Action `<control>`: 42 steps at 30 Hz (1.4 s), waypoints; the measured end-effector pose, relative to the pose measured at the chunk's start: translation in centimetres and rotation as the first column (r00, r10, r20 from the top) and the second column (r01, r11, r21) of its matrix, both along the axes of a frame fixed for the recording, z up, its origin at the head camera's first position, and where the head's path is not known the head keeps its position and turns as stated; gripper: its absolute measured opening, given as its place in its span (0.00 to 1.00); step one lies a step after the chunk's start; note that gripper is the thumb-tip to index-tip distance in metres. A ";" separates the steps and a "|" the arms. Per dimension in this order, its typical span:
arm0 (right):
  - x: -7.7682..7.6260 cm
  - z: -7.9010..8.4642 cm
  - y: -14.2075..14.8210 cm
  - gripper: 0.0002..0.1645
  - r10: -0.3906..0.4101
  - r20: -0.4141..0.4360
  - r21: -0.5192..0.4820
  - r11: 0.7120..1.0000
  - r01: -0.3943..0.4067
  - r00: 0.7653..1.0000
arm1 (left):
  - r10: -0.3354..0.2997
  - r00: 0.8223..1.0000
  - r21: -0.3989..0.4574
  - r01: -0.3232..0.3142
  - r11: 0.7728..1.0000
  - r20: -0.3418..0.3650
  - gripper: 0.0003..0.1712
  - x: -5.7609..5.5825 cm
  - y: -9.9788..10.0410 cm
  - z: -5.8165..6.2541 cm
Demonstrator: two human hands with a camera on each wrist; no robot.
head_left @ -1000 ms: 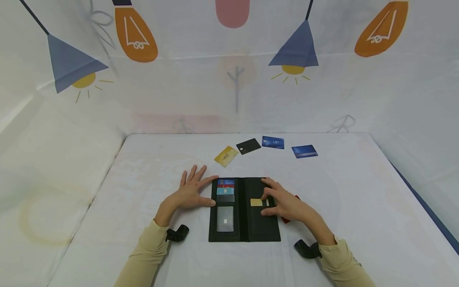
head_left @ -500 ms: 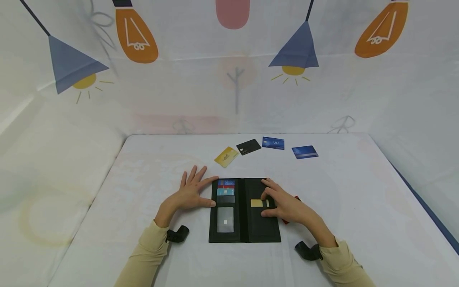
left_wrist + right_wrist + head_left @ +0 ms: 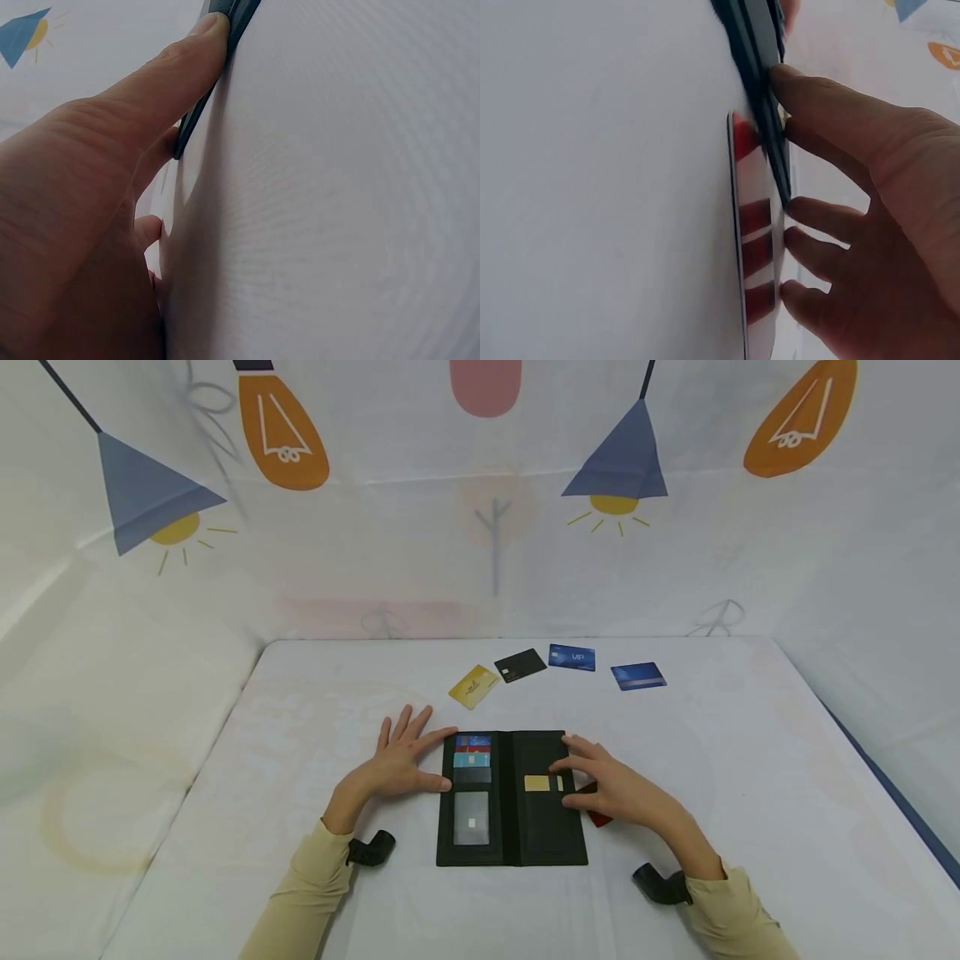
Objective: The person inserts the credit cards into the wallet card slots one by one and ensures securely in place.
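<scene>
A black bifold card wallet (image 3: 547, 835) lies spread open on the white table. Several cards (image 3: 472, 758) fill slots in its left panel, above a clear window holding another card. A gold card (image 3: 536, 783) shows in the right panel's slot. My left hand (image 3: 397, 768) rests at the wallet's left edge, fingers spread, thumb and index finger touching it. Over the right edge is my right hand (image 3: 626, 787), fingers loosely bent, fingertips on the panel. Partly hidden under this hand, a red card (image 3: 599, 819) lies beside the wallet; in the right wrist view the card (image 3: 756, 217) has red and white stripes.
Behind the wallet lie a yellow card (image 3: 474, 687), a black card (image 3: 521, 666), a blue VIP card (image 3: 572, 657) and another blue card (image 3: 638, 677). Black wrist cameras (image 3: 372, 848) sit by both cuffs. A printed white cloth wall (image 3: 420, 552) stands behind the table.
My right hand has shifted right, from over the slot of the right panel to its outer edge, and its fingers have straightened a little. The left hand and the wallet stay put.
</scene>
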State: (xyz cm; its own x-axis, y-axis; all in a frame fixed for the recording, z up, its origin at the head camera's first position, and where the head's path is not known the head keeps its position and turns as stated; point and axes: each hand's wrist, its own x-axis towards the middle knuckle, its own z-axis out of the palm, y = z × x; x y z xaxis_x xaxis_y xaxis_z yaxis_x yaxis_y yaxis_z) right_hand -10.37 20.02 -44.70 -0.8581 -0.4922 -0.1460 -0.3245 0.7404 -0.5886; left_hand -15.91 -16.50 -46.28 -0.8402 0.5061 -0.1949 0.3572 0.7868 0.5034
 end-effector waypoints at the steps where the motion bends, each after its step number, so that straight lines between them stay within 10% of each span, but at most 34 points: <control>1: 0.0 0.0 0.3 0.27 -0.001 -0.003 0.004 1.000 0.001 1.000 | 0.000 1.000 0.001 0.000 1.000 0.000 0.50 0.0 0.0 0.0; 26: 1.5 1.2 4.9 0.33 0.034 0.041 0.053 0.998 -0.036 0.999 | -0.001 1.000 0.031 0.001 1.000 -0.007 0.49 0.0 -0.1 -0.4; 42: 1.8 1.5 4.5 0.27 -0.078 -0.153 0.129 0.987 0.098 0.985 | -0.007 0.999 0.006 0.008 1.000 -0.034 0.50 -0.1 -0.1 -0.4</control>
